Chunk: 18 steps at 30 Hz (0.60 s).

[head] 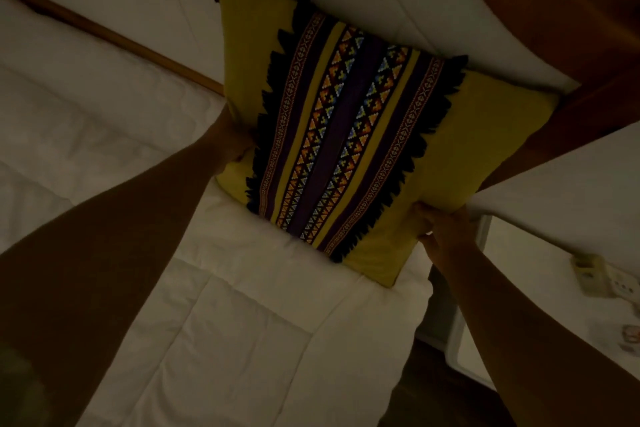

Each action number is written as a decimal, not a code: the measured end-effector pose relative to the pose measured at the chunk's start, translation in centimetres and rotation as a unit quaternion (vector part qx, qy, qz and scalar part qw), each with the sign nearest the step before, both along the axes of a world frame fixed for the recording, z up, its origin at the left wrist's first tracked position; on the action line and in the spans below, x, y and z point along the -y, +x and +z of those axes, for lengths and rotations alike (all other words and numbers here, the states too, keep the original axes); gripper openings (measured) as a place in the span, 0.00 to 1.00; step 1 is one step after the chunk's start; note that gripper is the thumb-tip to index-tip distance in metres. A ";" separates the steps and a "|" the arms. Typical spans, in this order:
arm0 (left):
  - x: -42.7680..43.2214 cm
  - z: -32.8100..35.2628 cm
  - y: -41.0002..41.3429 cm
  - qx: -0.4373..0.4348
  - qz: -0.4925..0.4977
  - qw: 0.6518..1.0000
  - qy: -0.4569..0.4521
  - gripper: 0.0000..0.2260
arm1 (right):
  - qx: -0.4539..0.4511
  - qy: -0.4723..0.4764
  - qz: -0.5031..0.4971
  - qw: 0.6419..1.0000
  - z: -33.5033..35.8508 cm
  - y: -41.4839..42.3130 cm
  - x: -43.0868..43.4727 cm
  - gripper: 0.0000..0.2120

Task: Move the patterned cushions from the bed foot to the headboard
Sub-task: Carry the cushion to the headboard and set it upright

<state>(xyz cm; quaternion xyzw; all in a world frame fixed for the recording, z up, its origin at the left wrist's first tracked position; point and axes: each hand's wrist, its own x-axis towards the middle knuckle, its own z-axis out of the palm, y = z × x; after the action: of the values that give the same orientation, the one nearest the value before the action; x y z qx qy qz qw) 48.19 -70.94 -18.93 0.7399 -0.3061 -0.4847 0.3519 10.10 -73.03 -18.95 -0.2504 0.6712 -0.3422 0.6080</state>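
Head view: right hand (pixel 446 232) pinches cushion (pixel 346 135) lower edge; left hand (pixel 230 139) opposite, grip unclear.

Dim bedroom in low, warm light.
A white quilted duvet (pixel 242 322) covers the bed, with a brown wooden headboard (pixel 571 10) at upper right. A thin wooden rail (pixel 114 36) crosses the bedding on the left. Just beside the bed, a white tabletop (pixel 536 236) carries a socket panel (pixel 595 276), above a dark floor (pixel 433 392).

The cushion (pixel 349 135) is matt yellow cloth with a woven patterned band edged in dark fringe, lying on a soft quilted white duvet (pixel 221 319) beside smooth brown wood headboard (pixel 568 28).
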 end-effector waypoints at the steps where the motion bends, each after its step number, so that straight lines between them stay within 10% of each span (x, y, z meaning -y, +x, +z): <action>1: 0.1 0.2 0.2 0.011 0.001 1.000 0.014 0.39 | -0.002 0.005 0.004 1.000 -0.1 -0.1 0.2 0.36; 11: -8.5 3.0 -1.6 0.123 -0.095 0.987 0.035 0.38 | -0.183 0.104 0.134 0.968 0.3 0.2 -3.2 0.40; 18: -21.2 6.2 -7.5 0.200 -0.097 0.963 0.154 0.37 | -0.286 0.046 0.400 0.870 5.5 5.1 -9.3 0.37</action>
<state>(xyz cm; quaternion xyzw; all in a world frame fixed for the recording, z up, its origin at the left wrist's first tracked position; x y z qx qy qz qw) 40.64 -49.76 -12.77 0.8336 -0.3622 -0.4004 0.1164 15.15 -63.75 -13.43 -0.5557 0.6736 0.0481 0.4850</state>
